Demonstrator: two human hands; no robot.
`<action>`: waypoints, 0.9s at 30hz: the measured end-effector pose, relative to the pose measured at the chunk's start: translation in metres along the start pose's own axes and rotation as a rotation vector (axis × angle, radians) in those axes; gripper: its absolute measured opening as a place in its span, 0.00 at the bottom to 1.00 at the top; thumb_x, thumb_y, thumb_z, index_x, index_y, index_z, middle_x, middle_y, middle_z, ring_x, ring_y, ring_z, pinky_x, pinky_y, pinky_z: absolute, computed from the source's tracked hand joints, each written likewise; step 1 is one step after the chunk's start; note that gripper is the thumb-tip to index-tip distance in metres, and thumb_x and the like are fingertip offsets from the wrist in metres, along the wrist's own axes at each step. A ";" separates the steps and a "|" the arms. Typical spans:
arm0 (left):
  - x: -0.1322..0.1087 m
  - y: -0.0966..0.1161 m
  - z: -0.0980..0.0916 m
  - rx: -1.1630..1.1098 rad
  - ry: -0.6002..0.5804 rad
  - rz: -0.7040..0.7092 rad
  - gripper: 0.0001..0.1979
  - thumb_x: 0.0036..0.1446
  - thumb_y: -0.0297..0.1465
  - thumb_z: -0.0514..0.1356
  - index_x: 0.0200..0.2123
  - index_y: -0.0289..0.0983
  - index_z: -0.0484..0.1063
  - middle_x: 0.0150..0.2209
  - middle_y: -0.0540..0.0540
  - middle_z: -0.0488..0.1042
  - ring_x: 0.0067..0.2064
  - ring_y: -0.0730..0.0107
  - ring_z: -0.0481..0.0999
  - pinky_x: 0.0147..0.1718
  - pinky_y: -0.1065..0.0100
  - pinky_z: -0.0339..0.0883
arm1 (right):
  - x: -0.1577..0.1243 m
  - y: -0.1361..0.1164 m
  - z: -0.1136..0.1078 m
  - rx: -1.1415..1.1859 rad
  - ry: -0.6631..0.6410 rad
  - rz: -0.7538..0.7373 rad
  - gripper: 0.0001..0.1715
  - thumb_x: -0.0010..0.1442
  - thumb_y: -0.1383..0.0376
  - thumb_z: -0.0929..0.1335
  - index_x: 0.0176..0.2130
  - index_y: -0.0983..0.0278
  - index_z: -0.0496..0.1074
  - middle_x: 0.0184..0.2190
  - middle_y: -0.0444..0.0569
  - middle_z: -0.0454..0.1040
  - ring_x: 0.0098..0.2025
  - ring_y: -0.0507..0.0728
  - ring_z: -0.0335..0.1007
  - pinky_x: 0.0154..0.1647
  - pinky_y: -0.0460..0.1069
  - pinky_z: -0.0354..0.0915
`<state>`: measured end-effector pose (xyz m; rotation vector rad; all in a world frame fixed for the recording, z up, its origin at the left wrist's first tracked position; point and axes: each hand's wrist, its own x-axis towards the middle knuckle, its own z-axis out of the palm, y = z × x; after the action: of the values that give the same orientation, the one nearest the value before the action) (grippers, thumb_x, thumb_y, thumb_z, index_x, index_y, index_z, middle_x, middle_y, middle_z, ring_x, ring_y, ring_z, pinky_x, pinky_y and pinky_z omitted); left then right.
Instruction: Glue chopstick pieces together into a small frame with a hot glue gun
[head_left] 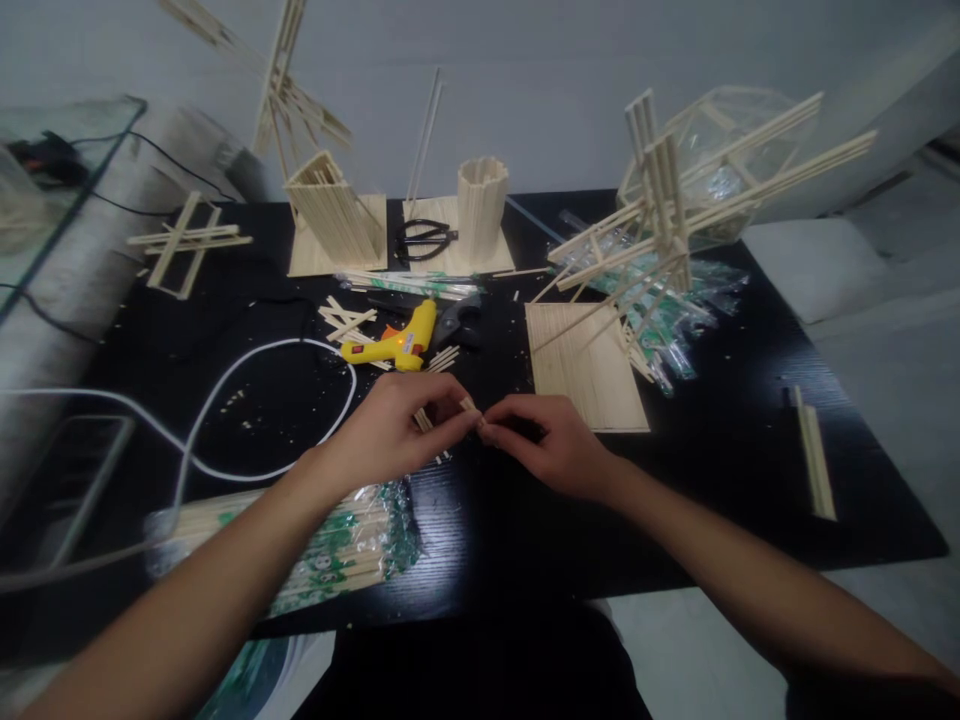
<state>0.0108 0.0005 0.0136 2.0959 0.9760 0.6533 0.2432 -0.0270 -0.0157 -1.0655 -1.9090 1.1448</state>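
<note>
My left hand (401, 425) and my right hand (544, 440) meet over the middle of the black table (712, 500). The left fingers pinch a few short wooden sticks (465, 405). The right fingertips are pinched against the end of the same sticks. A yellow glue gun (397, 345) lies just beyond the hands, with loose stick pieces (345, 322) beside it. A flat wooden panel (585, 365) lies to the right of the hands.
A white cable (225, 385) loops at the left. Wrapped chopstick packs (330, 555) lie at the front edge. Stick models (334, 215), a stick cup (481, 205), scissors (424, 238), a windmill-like frame (664, 200) and loose sticks (814, 465) stand around the table.
</note>
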 end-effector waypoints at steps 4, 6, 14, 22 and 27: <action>0.000 -0.001 -0.003 0.008 0.013 -0.009 0.10 0.67 0.37 0.63 0.36 0.37 0.78 0.29 0.51 0.76 0.30 0.74 0.73 0.30 0.73 0.65 | 0.000 0.000 -0.001 -0.005 0.007 -0.004 0.08 0.67 0.62 0.71 0.38 0.64 0.79 0.31 0.44 0.81 0.32 0.51 0.75 0.35 0.46 0.67; 0.000 -0.001 -0.004 0.013 0.022 -0.004 0.10 0.67 0.36 0.62 0.36 0.37 0.78 0.29 0.50 0.76 0.30 0.74 0.73 0.30 0.72 0.65 | 0.001 -0.001 -0.001 -0.009 0.005 0.001 0.08 0.67 0.62 0.71 0.38 0.64 0.79 0.31 0.44 0.81 0.32 0.51 0.74 0.35 0.46 0.66; -0.001 -0.004 -0.014 -0.005 0.074 -0.032 0.10 0.66 0.35 0.61 0.34 0.37 0.77 0.28 0.51 0.75 0.30 0.73 0.72 0.32 0.71 0.65 | 0.001 -0.001 -0.001 -0.002 0.011 0.014 0.09 0.68 0.61 0.70 0.38 0.63 0.79 0.31 0.44 0.81 0.31 0.51 0.75 0.33 0.46 0.66; -0.002 -0.024 -0.046 -0.067 0.650 -0.281 0.09 0.58 0.36 0.64 0.28 0.37 0.75 0.25 0.51 0.74 0.28 0.72 0.73 0.32 0.69 0.67 | 0.001 -0.001 -0.001 -0.002 0.033 0.014 0.08 0.67 0.62 0.70 0.37 0.63 0.79 0.31 0.44 0.81 0.32 0.52 0.77 0.35 0.47 0.68; -0.006 -0.050 -0.069 0.069 0.832 -0.383 0.10 0.58 0.37 0.63 0.32 0.35 0.77 0.25 0.51 0.74 0.27 0.72 0.72 0.30 0.70 0.65 | 0.001 -0.001 -0.001 -0.016 0.036 0.013 0.08 0.67 0.63 0.71 0.37 0.62 0.79 0.31 0.44 0.81 0.32 0.52 0.77 0.35 0.47 0.68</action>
<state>-0.0617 0.0459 0.0157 1.5988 1.8073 1.3326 0.2429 -0.0264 -0.0143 -1.1009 -1.8889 1.1121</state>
